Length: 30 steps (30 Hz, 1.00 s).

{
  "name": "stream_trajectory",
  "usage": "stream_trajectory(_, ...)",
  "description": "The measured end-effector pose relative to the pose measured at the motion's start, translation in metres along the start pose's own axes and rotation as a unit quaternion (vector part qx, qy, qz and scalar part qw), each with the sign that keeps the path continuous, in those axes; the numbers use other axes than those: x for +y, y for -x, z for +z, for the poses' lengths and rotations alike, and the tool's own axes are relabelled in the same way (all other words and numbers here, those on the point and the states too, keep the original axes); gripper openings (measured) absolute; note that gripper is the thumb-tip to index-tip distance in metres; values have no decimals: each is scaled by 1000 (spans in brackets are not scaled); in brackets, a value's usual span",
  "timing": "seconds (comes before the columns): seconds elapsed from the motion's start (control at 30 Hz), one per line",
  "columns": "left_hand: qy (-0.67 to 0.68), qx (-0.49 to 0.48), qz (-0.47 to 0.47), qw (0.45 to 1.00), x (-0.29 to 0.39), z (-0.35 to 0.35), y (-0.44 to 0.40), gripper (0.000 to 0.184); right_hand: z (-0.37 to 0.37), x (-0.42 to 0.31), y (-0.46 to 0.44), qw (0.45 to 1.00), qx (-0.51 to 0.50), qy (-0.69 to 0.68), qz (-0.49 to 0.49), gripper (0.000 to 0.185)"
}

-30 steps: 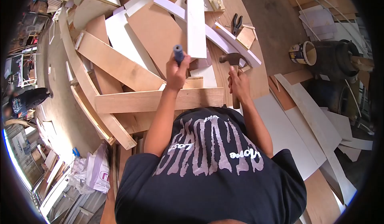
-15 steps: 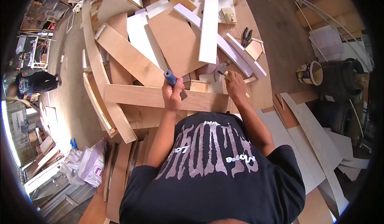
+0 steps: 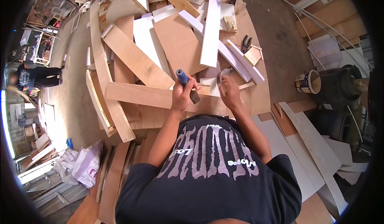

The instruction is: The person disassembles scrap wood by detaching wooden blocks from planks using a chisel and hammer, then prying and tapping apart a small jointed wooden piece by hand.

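Observation:
My left hand (image 3: 183, 94) is wrapped around the blue handle of a chisel (image 3: 182, 76); its dark blade comes out below my fingers, pointing down and right. Beneath that hand lies a long flat wooden board (image 3: 140, 94) stretched across the front of the bench. Right of it, my right hand (image 3: 229, 91) is closed on a claw hammer (image 3: 225, 72), whose metal head shows just past my fingers. Most of the hammer's handle is hidden behind the hand. A small wooden block (image 3: 204, 88) sits between my two hands, partly covered.
Boards and offcuts, among them a brown panel (image 3: 178, 44) and a white strip (image 3: 211, 32), cover the workbench (image 3: 262, 98). Pliers (image 3: 246, 44) lie at its right. A bucket (image 3: 308, 82) stands on the right floor. Another person (image 3: 40, 76) is far left.
My left hand has shifted slightly right with the chisel, whose blade shows more. My right hand has come a little lower and left, and the hammer has turned, hiding its handle.

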<state>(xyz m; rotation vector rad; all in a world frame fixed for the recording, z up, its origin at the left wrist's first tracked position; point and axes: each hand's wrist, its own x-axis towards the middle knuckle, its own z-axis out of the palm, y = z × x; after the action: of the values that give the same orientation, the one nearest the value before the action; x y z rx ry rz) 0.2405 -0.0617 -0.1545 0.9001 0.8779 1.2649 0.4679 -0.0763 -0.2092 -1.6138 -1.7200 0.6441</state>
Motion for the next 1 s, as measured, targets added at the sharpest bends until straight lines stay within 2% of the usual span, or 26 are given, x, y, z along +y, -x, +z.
stream_trajectory(0.03, -7, -2, 15, 1000, 3, 6, 1, 11, 5, -4, 4, 995, -48, -86, -21, 42)
stream_trajectory(0.07, -6, -1, 18, 1000, 2, 8, -1, 11, -6, -39, 1, 982, -132, -138, -3, 38)
stream_trajectory(0.13, -19, -8, 82, 996, 0, 12, -2, 14, -3, -65, 3, 965, -169, -172, -102, 47)
stream_trajectory(0.27, 28, 35, 65, 997, 1, 9, -2, 14, 17, -83, 10, 980, -121, -87, -130, 60)
stream_trajectory(0.33, 173, 60, 43, 982, 6, 12, -4, 15, 39, -68, 17, 987, -77, -82, -115, 67)
stream_trajectory(0.37, 184, 61, 39, 980, 6, 9, -6, 16, 44, -63, 21, 989, -101, -98, -53, 62)
stream_trajectory(0.43, 196, 69, 38, 977, 1, 3, -6, 18, 49, -56, 22, 991, -90, -91, -48, 59)
stream_trajectory(0.5, 63, 90, -6, 994, -6, -4, -4, 30, 50, -51, 24, 993, -81, -85, -34, 51)
stream_trajectory(0.53, 65, 94, -5, 993, -11, -9, -1, 30, 47, -49, 25, 994, -58, -86, -24, 49)
stream_trajectory(0.6, -138, 129, 44, 981, -25, -27, 10, 40, 40, -42, 23, 998, -53, -36, 22, 48)
stream_trajectory(0.63, -209, 147, 28, 966, -36, -50, 18, 37, 37, -40, 19, 996, -51, -49, 46, 47)
stream_trajectory(0.67, -209, 148, 29, 966, -42, -66, 28, 37, 33, -37, 17, 994, -49, -62, 73, 47)
stream_trajectory(0.73, -360, 206, 111, 903, -45, -87, 45, 29, 32, -24, 10, 995, -45, -46, 79, 50)
stream_trajectory(0.77, -361, 205, 107, 903, -43, -98, 53, 29, 31, -19, 6, 994, -79, 11, 69, 51)
stream_trajectory(0.83, -474, 147, 106, 862, -30, -107, 62, 26, 36, -9, -2, 980, -152, 109, 66, 51)
stream_trajectory(0.87, -474, 145, 100, 863, -27, -107, 65, 26, 42, -5, -5, 979, -155, 109, 71, 51)
stream_trajectory(0.93, -564, 46, 99, 818, -14, -102, 66, 26, 56, 2, -10, 975, -139, 172, 28, 48)
stream_trajectory(1.0, -562, 29, 104, 820, -16, -99, 62, 25, 70, 13, -14, 980, -112, 166, -2, 47)
